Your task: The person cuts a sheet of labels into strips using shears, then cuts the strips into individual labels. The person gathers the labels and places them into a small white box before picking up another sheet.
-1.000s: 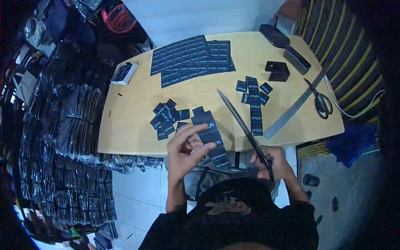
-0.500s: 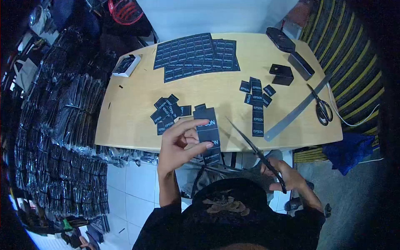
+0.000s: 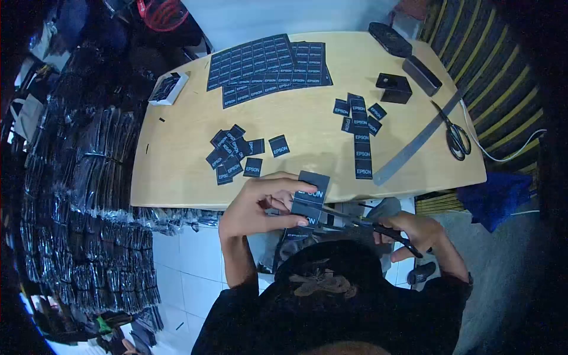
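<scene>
My left hand pinches a short strip of black EPSON labels near the table's front edge. My right hand grips black-handled scissors, whose blades reach left to the strip and are parted around its right side. Behind my left hand lies a loose pile of cut EPSON labels, with a single label to its right. Farther right on the table, a longer label strip lies with several small labels around its upper part.
Uncut label sheets lie at the table's back. A metal ruler, second scissors, a black bracket and dark cases are at the right. A small white box sits back left; bagged bundles are stacked beyond.
The scissors have moved left and down onto the strip. My left hand has shifted slightly right with the strip. Loose labels now lie on the table right of the pile. The view has shifted slightly.
</scene>
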Demonstrator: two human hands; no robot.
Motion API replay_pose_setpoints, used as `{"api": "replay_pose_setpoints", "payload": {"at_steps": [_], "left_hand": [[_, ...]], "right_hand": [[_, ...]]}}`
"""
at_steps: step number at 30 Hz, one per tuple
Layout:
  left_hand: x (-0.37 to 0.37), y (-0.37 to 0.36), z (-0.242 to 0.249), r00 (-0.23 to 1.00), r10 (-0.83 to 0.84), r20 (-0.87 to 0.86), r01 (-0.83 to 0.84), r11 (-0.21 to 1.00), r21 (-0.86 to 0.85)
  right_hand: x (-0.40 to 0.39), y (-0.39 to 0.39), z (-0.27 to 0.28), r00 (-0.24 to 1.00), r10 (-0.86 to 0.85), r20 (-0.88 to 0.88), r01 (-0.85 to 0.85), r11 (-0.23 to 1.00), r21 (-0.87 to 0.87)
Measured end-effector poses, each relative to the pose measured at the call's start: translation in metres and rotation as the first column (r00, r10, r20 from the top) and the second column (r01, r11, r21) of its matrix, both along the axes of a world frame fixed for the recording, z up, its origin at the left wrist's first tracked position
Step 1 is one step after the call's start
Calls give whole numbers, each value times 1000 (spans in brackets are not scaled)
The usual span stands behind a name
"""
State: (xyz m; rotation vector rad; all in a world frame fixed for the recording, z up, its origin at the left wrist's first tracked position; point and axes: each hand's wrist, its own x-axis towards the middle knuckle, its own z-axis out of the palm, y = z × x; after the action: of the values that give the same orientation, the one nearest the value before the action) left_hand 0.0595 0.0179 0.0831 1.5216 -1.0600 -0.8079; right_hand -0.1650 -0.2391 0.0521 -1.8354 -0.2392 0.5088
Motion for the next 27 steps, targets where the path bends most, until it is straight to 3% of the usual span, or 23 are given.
{"api": "replay_pose_setpoints", "payload": {"at_steps": [4, 12, 25, 27], "left_hand": [[-1, -5, -1, 996, -59, -60, 59, 998, 1], [2, -11, -4, 988, -151, 45, 152, 988, -27], [1, -15, -2, 984, -178, 8, 178, 984, -1], [0, -15, -3, 984, -160, -82, 160, 987, -2]], "right_hand": [[4, 0, -2, 992, 27, 121, -30, 999, 26], [5, -1, 4, 999, 32, 24, -32, 999, -9], [7, -2, 4, 999, 39, 38, -39, 999, 16], [8, -2, 3, 999, 40, 30, -41, 999, 31]]}}
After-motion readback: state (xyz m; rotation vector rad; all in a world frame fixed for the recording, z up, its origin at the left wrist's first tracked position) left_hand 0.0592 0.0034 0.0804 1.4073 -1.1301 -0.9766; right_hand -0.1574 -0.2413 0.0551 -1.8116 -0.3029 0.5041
